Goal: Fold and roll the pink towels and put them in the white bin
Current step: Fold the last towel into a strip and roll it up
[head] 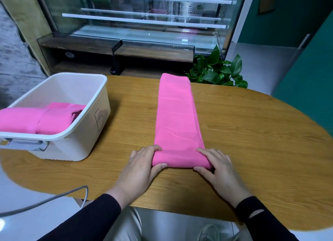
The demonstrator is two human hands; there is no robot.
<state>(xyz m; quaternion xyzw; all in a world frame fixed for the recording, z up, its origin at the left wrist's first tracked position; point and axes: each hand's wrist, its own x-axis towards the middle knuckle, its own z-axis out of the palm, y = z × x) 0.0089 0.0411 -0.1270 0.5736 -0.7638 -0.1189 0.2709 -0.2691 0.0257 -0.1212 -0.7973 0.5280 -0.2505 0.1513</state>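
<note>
Left hand (142, 164) and right hand (217, 166) curled on pink towel (177, 118), gripping its just-started roll at near end. Long strip running straight away, centred between both. White bin (81, 132) off left, nearer left hand.

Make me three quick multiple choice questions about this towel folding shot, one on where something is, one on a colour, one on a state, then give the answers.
1. Where does the white bin stand?
A. the table's left part
B. the floor
C. the towel's right

2. What colour is the towel on the table?
A. blue
B. pink
C. white

3. How much of that towel is rolled?
A. none
B. all
C. only the near end

Answers:
A, the bin stands left of the strip.
B, it is bright pink.
C, the left hand and right hand grip a small roll; the rest lies flat.
</note>
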